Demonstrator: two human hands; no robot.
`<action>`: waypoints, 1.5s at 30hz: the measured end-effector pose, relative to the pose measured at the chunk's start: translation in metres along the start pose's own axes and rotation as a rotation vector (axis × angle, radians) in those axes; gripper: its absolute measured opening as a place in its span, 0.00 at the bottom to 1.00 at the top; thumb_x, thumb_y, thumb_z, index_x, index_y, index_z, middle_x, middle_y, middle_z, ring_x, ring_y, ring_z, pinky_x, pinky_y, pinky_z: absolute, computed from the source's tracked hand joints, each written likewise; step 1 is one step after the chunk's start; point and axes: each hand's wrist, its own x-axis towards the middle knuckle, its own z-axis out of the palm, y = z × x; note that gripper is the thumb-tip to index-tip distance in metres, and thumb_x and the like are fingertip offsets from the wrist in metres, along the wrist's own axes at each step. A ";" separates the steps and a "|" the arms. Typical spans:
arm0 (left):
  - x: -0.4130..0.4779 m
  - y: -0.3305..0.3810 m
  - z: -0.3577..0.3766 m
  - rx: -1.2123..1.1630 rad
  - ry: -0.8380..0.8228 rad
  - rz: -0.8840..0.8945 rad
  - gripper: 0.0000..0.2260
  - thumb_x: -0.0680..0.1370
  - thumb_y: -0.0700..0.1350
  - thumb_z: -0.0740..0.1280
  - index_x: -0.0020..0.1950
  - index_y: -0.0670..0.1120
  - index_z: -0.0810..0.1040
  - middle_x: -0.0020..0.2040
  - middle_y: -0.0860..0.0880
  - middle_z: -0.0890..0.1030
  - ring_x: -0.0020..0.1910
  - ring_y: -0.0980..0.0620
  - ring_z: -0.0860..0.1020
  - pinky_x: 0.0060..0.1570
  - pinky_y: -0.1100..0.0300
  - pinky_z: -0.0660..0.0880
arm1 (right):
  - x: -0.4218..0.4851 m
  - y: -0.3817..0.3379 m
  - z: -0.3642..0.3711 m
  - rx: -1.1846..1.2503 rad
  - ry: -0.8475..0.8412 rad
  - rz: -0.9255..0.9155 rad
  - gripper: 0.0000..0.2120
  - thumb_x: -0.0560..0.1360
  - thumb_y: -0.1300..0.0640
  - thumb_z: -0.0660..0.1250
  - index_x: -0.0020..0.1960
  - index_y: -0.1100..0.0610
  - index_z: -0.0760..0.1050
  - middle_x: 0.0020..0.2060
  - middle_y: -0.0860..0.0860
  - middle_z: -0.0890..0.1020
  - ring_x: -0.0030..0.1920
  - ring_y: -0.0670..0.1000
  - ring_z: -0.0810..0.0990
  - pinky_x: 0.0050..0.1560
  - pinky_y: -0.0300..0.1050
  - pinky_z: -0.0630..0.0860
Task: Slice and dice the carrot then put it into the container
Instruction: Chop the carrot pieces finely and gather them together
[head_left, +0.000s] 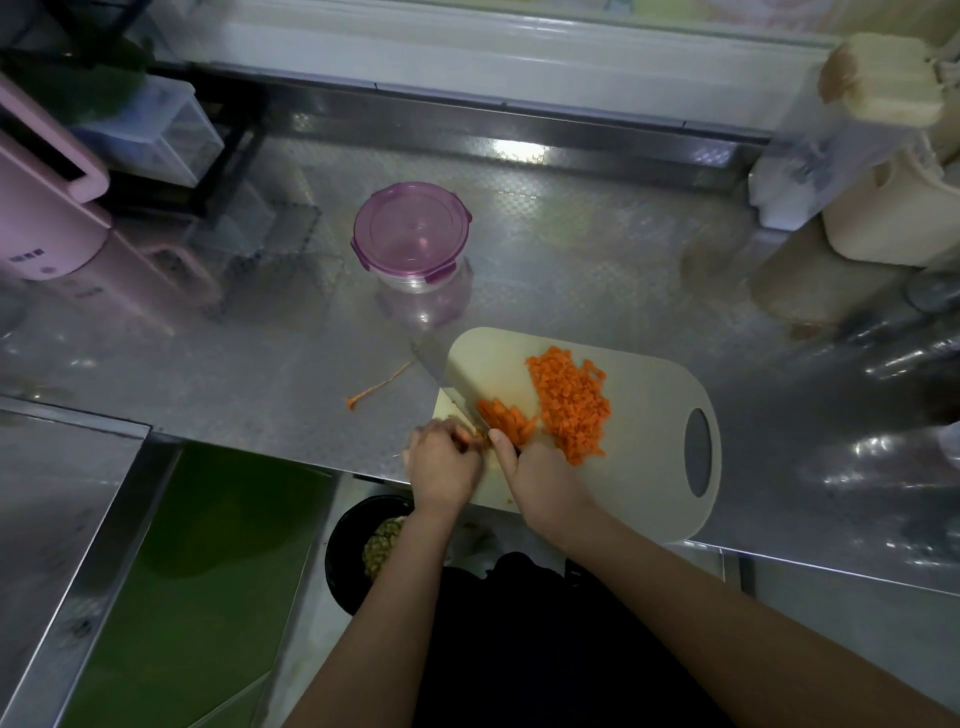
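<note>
Carrot strips (506, 418) lie on the near left part of the cutting board (649, 395), under the blade of a knife (447, 374) whose tip reaches past the board's left edge. The right hand (540, 483) is wrapped round the knife's handle, which it mostly hides. The left hand (444, 467), fingers curled, pins the near end of the strips at the board's left edge. A heap of diced carrot (571, 405) sits at the board's middle, just right of the strips. Beyond the board's far left corner stands the container (413, 234), purple lid on, on the metal surface (571, 260). A thin carrot scrap (379, 387) lies left of the board.
</note>
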 end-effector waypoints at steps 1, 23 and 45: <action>0.000 0.000 0.000 0.002 -0.006 0.000 0.01 0.71 0.43 0.68 0.40 0.46 0.78 0.46 0.48 0.80 0.54 0.46 0.74 0.52 0.55 0.64 | 0.003 -0.002 0.001 -0.008 -0.002 -0.001 0.30 0.81 0.41 0.49 0.56 0.66 0.76 0.52 0.64 0.80 0.55 0.61 0.78 0.53 0.48 0.73; -0.001 -0.003 0.001 0.062 0.046 0.147 0.05 0.75 0.48 0.68 0.41 0.48 0.78 0.46 0.50 0.80 0.52 0.48 0.74 0.54 0.54 0.67 | 0.008 0.030 -0.044 0.669 -0.109 0.029 0.27 0.80 0.39 0.47 0.30 0.55 0.60 0.21 0.49 0.59 0.18 0.45 0.56 0.20 0.35 0.53; 0.011 0.044 -0.053 -0.193 0.374 0.191 0.03 0.77 0.43 0.66 0.49 0.45 0.76 0.47 0.46 0.76 0.48 0.46 0.74 0.50 0.52 0.71 | 0.019 0.098 -0.112 -0.508 0.031 -0.544 0.21 0.73 0.34 0.61 0.53 0.49 0.77 0.47 0.47 0.82 0.51 0.48 0.79 0.40 0.45 0.65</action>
